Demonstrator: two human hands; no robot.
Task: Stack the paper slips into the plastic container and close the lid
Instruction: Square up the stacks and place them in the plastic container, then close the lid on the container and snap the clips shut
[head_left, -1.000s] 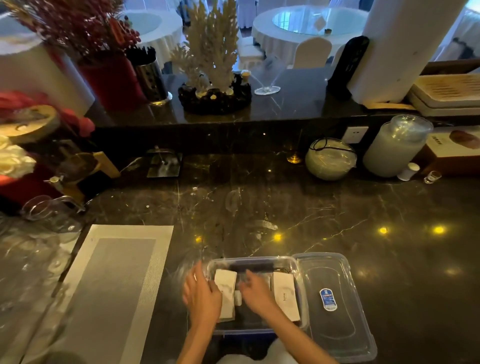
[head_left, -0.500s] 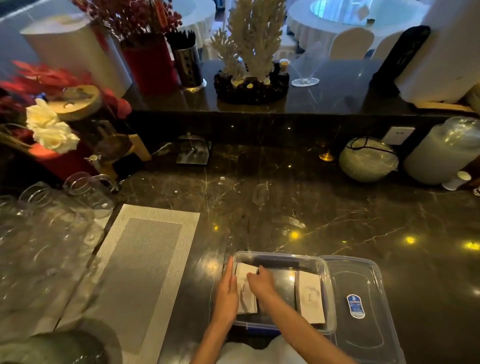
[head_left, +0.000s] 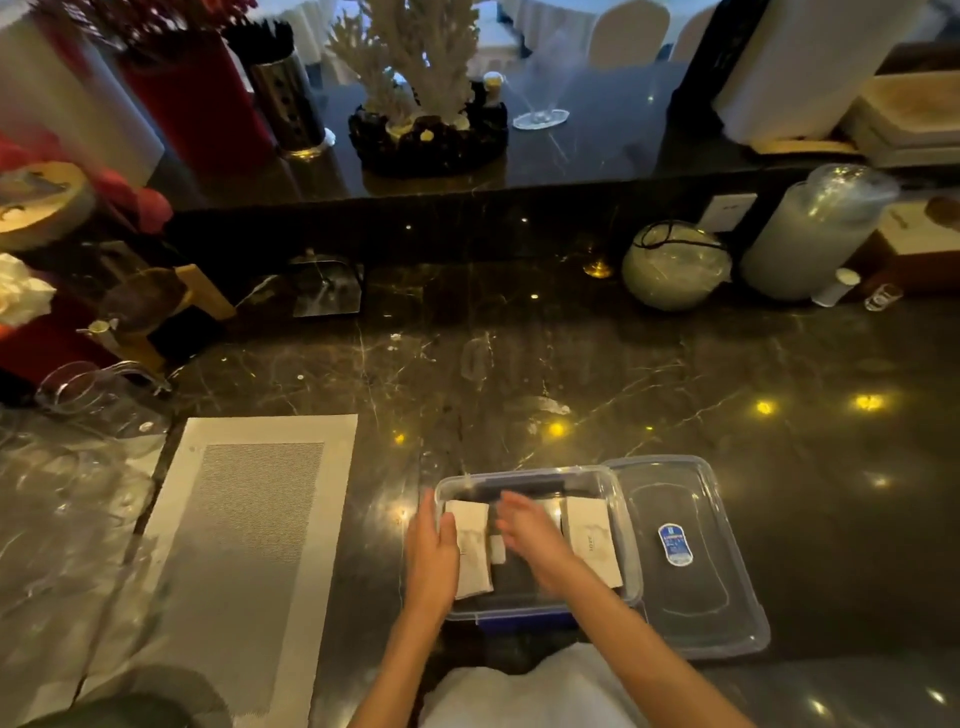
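A clear plastic container (head_left: 618, 486) sits on the dark marble counter near its front edge. Inside it, a stack of white paper slips (head_left: 472, 551) lies at the left end and another white slip stack (head_left: 592, 540) at the right end. My left hand (head_left: 431, 561) rests flat against the left stack's outer side, by the container's left wall. My right hand (head_left: 535, 540) hovers in the container's middle, fingers spread, holding nothing, blurred by motion. The clear lid (head_left: 691, 561) with a blue label lies flat to the right of the container.
A grey woven placemat (head_left: 244, 545) lies to the left, with several clear glasses (head_left: 78, 467) beyond it. At the back stand a round glass bowl (head_left: 675, 265), a frosted jar (head_left: 815, 234) and a raised ledge with a coral ornament (head_left: 421, 88).
My right hand has lifted off the left slip stack and moved right toward the container's middle. The left hand stays at the stack's side. The camera view has swung right.
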